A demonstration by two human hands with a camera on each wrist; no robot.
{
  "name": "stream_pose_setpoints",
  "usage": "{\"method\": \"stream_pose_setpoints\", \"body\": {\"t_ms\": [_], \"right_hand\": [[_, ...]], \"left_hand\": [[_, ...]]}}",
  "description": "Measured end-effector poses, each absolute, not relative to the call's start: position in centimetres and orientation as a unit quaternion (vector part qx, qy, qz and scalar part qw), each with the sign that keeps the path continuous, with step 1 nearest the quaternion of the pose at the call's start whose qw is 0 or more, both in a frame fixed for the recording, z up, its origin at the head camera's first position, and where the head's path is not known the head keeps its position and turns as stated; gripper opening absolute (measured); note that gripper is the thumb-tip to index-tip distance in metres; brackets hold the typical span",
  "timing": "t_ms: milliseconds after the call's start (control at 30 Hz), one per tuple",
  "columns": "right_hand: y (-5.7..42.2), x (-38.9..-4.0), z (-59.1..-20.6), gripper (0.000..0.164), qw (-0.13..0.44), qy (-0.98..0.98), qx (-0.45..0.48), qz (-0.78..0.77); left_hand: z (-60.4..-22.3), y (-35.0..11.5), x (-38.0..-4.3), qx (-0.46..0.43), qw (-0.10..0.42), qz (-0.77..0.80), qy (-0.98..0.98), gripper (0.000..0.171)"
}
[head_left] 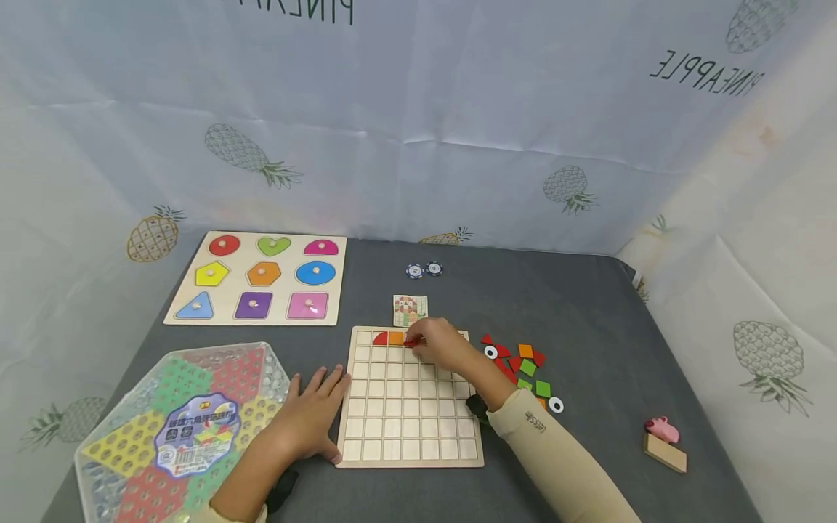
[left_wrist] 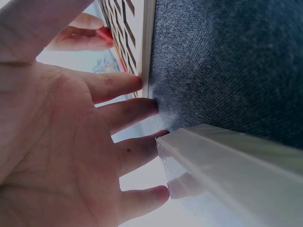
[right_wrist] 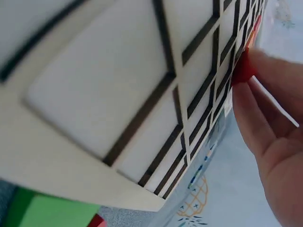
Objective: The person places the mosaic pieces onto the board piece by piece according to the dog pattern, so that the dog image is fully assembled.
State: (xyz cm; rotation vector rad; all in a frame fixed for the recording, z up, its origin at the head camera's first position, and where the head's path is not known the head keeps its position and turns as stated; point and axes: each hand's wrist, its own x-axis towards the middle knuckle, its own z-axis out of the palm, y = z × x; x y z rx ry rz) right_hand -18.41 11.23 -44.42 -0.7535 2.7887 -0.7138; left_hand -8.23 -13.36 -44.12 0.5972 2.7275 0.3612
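A wooden grid board [head_left: 392, 407] lies in the middle of the table. In its far row sit a red quarter-round tile [head_left: 381, 338] and an orange square tile [head_left: 395, 338]. Right beside the orange one, my right hand [head_left: 445, 345] pinches a red tile [right_wrist: 243, 68] between thumb and fingers; its exact shape is mostly hidden. My left hand [head_left: 314, 414] has its fingers spread, touching the board's left edge. A small pattern card [head_left: 410, 311] lies just beyond the board. Loose red, orange and green tiles [head_left: 527, 367] and white rings are scattered to the right.
A shape puzzle board [head_left: 281, 314] with knobbed pieces lies at the back left. Near my left forearm is a clear hexagonal box [head_left: 137, 407]. Two poker chips [head_left: 415, 271] lie behind the card. A pink pig figure [head_left: 663, 429] and a wooden block [head_left: 665, 453] are at far right.
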Motion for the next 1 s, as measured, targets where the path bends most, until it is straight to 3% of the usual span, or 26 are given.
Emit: {"method": "stream_pose_setpoints", "body": {"t_ms": [267, 567, 733, 1000], "right_hand": [[11.2, -18.5, -44.2, 0.01, 0.063, 0.963, -0.226, -0.135], [11.3, -18.5, -44.8, 0.005, 0.044, 0.967, -0.206, -0.146], [11.7, -18.4, -44.3, 0.007, 0.092, 0.942, -0.236, -0.218], [16.9, -18.5, -42.4, 0.012, 0.048, 0.96, -0.168, -0.22]], "left_hand": [[-44.1, -12.9, -8.4, 0.215, 0.168, 0.125, 0.954, 0.115], [-44.6, -12.4, -8.5, 0.224, 0.166, 0.127, 0.952, 0.115], [-44.6, -12.4, -8.3, 0.225, 0.172, 0.136, 0.949, 0.115], [-44.2, -13.3, -8.2, 0.213, 0.171, 0.136, 0.952, 0.116]]}}
